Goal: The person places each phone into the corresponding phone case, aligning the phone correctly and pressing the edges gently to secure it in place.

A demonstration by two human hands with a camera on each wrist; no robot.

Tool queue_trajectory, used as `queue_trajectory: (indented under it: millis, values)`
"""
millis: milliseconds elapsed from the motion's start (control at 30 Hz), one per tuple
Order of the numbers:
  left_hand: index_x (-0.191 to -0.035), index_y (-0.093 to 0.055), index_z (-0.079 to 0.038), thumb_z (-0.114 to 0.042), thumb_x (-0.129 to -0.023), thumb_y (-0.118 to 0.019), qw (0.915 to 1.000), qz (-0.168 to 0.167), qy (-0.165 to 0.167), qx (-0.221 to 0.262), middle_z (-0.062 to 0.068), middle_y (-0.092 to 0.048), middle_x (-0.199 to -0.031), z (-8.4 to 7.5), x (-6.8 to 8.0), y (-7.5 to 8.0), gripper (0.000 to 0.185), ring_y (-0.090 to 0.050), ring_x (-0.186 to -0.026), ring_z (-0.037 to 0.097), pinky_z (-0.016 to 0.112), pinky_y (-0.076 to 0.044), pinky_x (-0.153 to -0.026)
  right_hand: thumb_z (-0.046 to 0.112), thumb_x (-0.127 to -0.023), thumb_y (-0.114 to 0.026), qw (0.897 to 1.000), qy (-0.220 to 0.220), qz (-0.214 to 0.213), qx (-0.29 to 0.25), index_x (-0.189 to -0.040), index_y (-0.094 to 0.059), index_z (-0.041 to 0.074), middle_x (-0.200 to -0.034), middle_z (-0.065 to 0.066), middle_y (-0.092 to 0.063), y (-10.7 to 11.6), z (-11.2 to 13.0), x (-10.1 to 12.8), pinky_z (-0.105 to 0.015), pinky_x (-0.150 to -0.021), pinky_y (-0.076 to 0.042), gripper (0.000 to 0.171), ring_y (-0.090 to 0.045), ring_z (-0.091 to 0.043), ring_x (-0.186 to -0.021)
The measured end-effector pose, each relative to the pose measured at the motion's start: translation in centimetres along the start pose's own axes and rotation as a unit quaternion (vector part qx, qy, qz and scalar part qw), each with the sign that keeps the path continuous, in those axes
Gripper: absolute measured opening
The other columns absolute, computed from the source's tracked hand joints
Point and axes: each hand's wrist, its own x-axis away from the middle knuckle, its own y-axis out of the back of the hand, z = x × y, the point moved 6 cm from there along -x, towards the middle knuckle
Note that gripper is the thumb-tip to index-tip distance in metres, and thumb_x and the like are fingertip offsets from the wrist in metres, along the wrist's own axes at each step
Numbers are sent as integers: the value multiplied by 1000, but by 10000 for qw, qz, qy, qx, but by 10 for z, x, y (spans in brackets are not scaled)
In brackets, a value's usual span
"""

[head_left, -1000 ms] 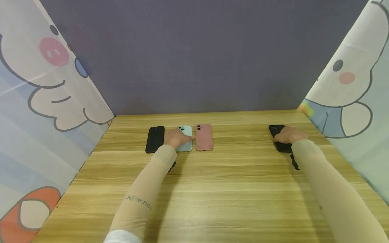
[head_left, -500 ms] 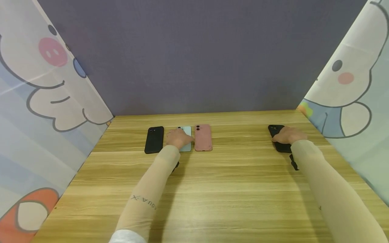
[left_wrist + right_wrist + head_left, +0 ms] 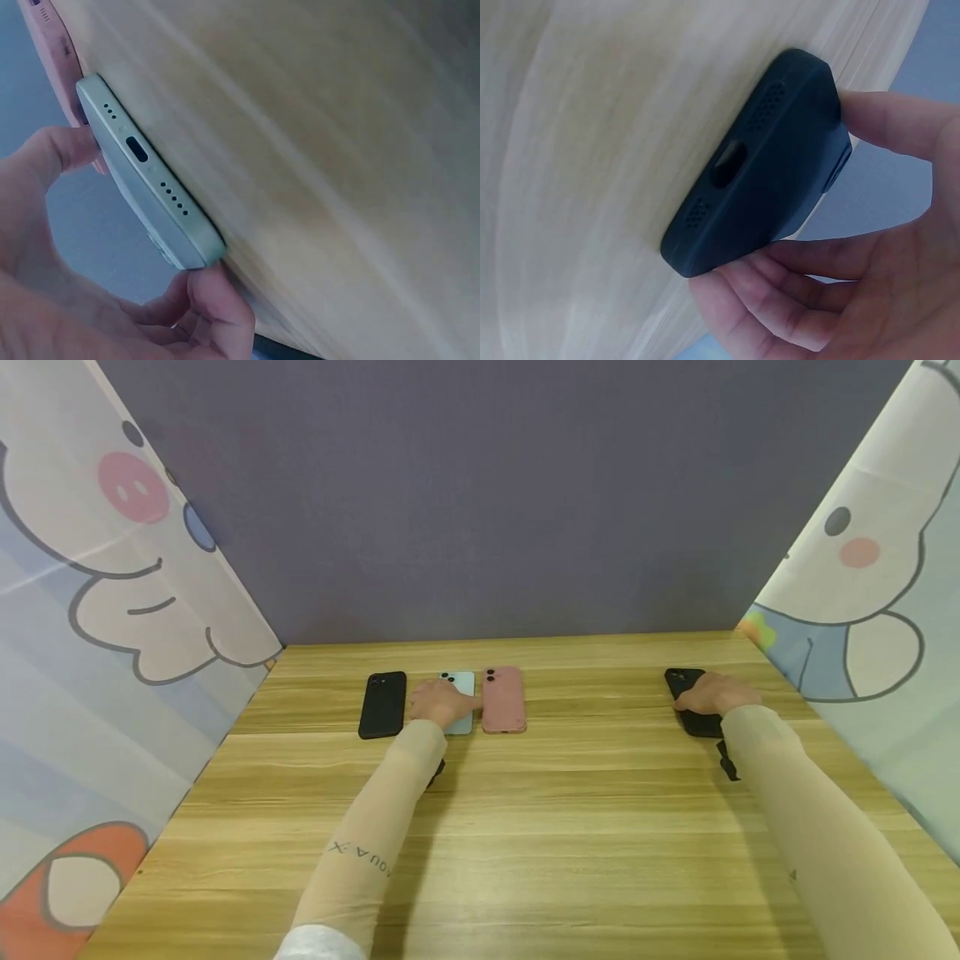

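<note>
Mint phone (image 3: pixel 157 180): where is it?

On the wooden table (image 3: pixel 525 843), toward the far edge, camera side up. Sits between the far-left black phone (image 3: pixel 382 706) and the pink phone (image 3: pixel 504 714), near both.

Left hand (image 3: pixel 441 700)?

On the mint phone, pinching it. Thumb on the long edge facing the pink phone, fingers bent against the other edge. Charging port faces the left wrist camera.

Thumb touching the pink phone too?

Can't tell. Tip is right by it in the head view; pink shows behind it in the wrist view.

And the right hand (image 3: pixel 718 695)?

Pinching the right black phone (image 3: pixel 772 169) by its sides: thumb on one, fingers on the other. That one's on the table too, well apart from the other three, off to the right. Port end faces the wrist camera, lenses at the far end.

Flat or raised?

Both look down on the wood; can't rule out a slight lift.

Surroundings?

Grey back wall (image 3: pixel 480 502) behind the table, cartoon sheets (image 3: pixel 873 560) on both sides. Beige sleeves (image 3: pixel 825 843) on both arms, lettering on the left one. Small black piece (image 3: pixel 727 762) under each wrist.
</note>
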Motion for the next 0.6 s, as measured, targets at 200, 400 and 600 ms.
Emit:
queue_trajectory:
  millis: [200, 400, 600]
  values:
    - [-150, -36, 11, -69, -85, -69, 9998, 150, -85, 97, 33, -40, -148, 1, 1, 4, 108, -44, -130, 49, 58, -44, -103, 50, -95, -54, 10000, -14, -34, -41, -138, -41, -20, -134, -48, -42, 0, -1, 1, -62, -87, -50, 84, -50, -61, -115]
    - [-140, -53, 4, -61, -84, -75, 9991, 307, -191, 205, 22, -59, -125, 5, -1, 10, 88, -59, -103, 31, 43, -55, -86, 49, -95, -54, 10000, 0, -16, -60, -139, -41, -20, -135, -48, -40, 1, -1, 3, -62, -87, -50, 82, -49, -62, -116]
    - [-144, -48, 6, -54, -85, -79, 9972, 467, -208, 545, 24, -58, -131, 11, -5, 11, 89, -59, -110, 33, 44, -54, -91, 49, -95, -54, 10000, 39, 4, -65, -138, -42, -20, -135, -47, -42, 1, 0, 3, -61, -86, -51, 82, -51, -60, -115]
